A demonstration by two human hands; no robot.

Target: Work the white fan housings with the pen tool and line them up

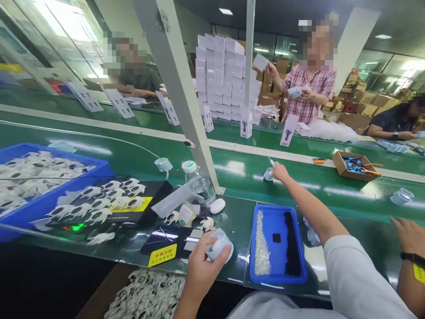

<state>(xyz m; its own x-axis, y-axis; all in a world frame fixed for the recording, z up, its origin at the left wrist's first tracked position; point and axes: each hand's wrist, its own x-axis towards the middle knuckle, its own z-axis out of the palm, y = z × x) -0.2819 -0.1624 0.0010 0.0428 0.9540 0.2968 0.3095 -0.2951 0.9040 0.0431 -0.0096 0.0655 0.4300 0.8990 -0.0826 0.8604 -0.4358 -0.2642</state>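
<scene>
My left hand (205, 261) is wrapped round a pale blue-white plastic cup-shaped part (221, 247) above the front edge of the bench. Stretched out over the green belt, my right hand (281, 172) is closed on a slim white piece (272, 162) with a thin tip. Just beside its fingers is a small translucent cup-shaped part (268, 174); whether they touch it I cannot tell. Below my right forearm lies a blue tray (277, 277) with clear small pieces, a black strip of small pieces and a black square.
A blue bin (99, 170) of white parts stands left. Near the post (186, 88) are a plastic bottle (201, 184) and a white oval object (217, 206). An open carton (355, 175) sits across the belt. Another person's hand (411, 239) is at right; co-workers sit opposite.
</scene>
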